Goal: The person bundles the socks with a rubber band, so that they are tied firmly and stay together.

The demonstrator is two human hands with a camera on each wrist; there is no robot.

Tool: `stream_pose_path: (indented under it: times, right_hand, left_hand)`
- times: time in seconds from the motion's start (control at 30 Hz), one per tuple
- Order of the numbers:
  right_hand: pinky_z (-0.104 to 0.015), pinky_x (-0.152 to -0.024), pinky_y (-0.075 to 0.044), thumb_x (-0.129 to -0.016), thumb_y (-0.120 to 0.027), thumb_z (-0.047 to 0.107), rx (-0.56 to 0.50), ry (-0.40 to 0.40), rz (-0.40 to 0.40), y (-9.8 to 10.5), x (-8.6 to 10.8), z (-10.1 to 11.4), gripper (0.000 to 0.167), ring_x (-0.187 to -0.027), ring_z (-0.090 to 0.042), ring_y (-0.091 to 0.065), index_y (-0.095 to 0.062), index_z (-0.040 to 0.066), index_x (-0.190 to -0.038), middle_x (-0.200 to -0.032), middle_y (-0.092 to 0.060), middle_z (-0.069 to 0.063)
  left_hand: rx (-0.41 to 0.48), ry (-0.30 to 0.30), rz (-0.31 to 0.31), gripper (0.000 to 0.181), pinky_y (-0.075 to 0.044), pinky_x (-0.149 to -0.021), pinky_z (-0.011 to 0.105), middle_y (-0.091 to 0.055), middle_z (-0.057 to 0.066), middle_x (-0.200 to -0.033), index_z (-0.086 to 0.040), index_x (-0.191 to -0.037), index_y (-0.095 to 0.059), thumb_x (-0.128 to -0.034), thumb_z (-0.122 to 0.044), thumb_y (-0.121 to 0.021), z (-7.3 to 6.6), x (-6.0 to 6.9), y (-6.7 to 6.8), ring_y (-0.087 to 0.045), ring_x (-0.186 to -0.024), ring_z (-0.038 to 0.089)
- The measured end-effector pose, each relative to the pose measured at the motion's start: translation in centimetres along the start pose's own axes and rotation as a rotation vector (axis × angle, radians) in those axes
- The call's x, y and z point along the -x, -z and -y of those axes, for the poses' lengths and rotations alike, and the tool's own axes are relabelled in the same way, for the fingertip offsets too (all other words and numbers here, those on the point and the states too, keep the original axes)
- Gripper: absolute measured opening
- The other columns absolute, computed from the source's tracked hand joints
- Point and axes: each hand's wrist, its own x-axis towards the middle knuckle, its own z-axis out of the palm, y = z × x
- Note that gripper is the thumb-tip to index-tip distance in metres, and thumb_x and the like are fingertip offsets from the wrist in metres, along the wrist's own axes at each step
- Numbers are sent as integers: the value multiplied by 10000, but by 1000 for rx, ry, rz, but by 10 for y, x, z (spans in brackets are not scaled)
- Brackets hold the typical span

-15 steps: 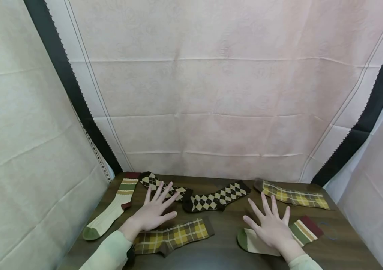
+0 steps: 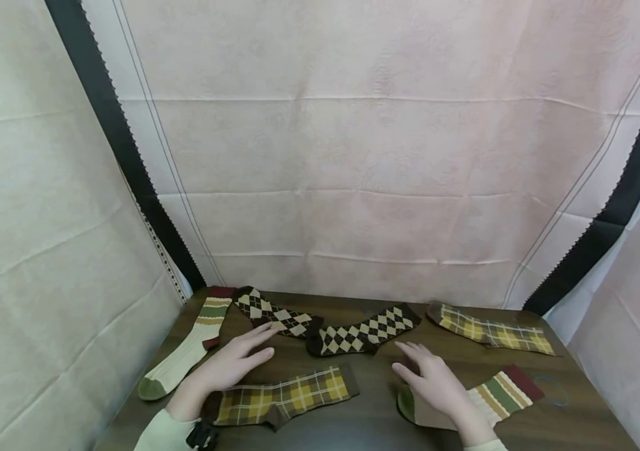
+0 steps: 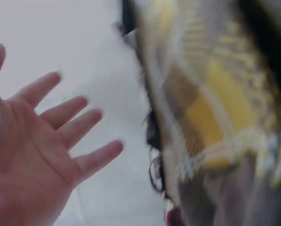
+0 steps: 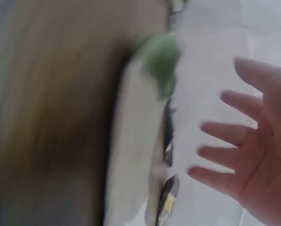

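Six socks lie flat on a dark wood bench point(image 2: 376, 391). The left hand point(image 2: 232, 364) is raised over the left side, fingers extended and slightly spread, holding nothing. The right hand point(image 2: 435, 382) is likewise raised, fingers extended and apart, holding nothing. Both wrist views show pale background between each hand and the sock nearest it.

The front yellow plaid sock point(image 2: 303, 394) lies beside the left hand, cuff to the right; its left end is partly obscured at the wrist. The front striped sock point(image 2: 500, 398), with green toe and maroon cuff, lies beneath the right hand, which hides part of its middle.

At far left is a second striped sock point(image 2: 184, 360). Along the rear are the left argyle sock point(image 2: 299, 324), partly overlapped by the left fingertips in the head view, the right argyle sock point(image 2: 361, 333) and the rear plaid sock point(image 2: 494, 329). A faint blue loop point(image 2: 559, 391) near the front striped sock's cuff is hard to make out.

Both forearms are cut off by the lower edge. Blur obscures fabric detail in the wrist views.
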Motion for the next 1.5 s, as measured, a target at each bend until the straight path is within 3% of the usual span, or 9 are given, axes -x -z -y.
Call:
stream_pose_path:
  times: [0.1,0.27,0.37,0.5,0.73,0.97,1.33,1.5]
  right_hand:
    - [-632,-1113,-444,-1052,-675,467,-163,-6,5,-7,-2,12,590,-1427,-417,-523,-582,170,-1553,-1525,-591,-172]
    - [-507,-1017,-554,-1027,-737,385,-368,-27,-9,-18,-4,27,576,-1272,-327,-667,-591,177,-1543,-1398,-687,-157]
    - [-448,-973,-578,-1021,-754,317,-441,-35,8,-25,-5,34,581,-1211,-299,-696,-581,141,-1547,-1367,-696,-172]
    - [-396,-897,-585,-1003,-774,206,-480,-33,20,-40,-12,41,573,-1138,-283,-713,-584,60,-1524,-1318,-713,-187]
    - [-408,-841,-589,-959,-809,146,-492,-34,60,-70,-20,45,569,-1057,-272,-716,-610,3,-1473,-1286,-710,-203]
    - [-375,-802,-586,-937,-829,123,-461,-17,71,-82,-22,39,572,-1022,-249,-702,-620,-14,-1452,-1301,-697,-219]
    - [-401,-810,-573,-922,-833,102,-470,-19,97,-83,-24,32,585,-972,-213,-698,-621,-4,-1457,-1299,-699,-207]
    - [-370,-767,-580,-898,-839,53,-476,-41,73,-86,-24,35,586,-937,-203,-700,-630,-17,-1442,-1274,-704,-197]
  left_hand:
    - [72,45,-31,554,-366,-1172,641,-404,129,-1679,-137,-1619,-479,-1142,-417,-510,3,19,11,-380,-1529,407]
    - [93,137,-67,574,-524,-1050,467,-546,156,-1572,-114,-1579,-530,-1110,-440,-579,10,45,31,-600,-1354,363]
    - [124,169,-66,587,-565,-950,355,-612,195,-1482,-68,-1557,-544,-1083,-399,-646,16,56,41,-670,-1235,313]
    - [142,190,-62,544,-575,-852,308,-696,198,-1304,-5,-1483,-592,-1055,-319,-707,22,69,51,-692,-1111,274]
    - [193,240,7,447,-587,-682,353,-708,139,-1106,63,-1362,-639,-991,-143,-778,30,78,58,-675,-941,255]
    - [206,320,65,416,-558,-578,411,-663,93,-948,71,-1274,-661,-914,-54,-829,38,79,50,-643,-759,267]
    - [224,395,105,392,-555,-559,440,-597,98,-891,13,-1231,-678,-886,-44,-854,35,72,41,-605,-737,253]
    - [234,393,110,410,-560,-543,421,-577,111,-890,5,-1220,-677,-854,0,-862,37,70,37,-591,-733,246]
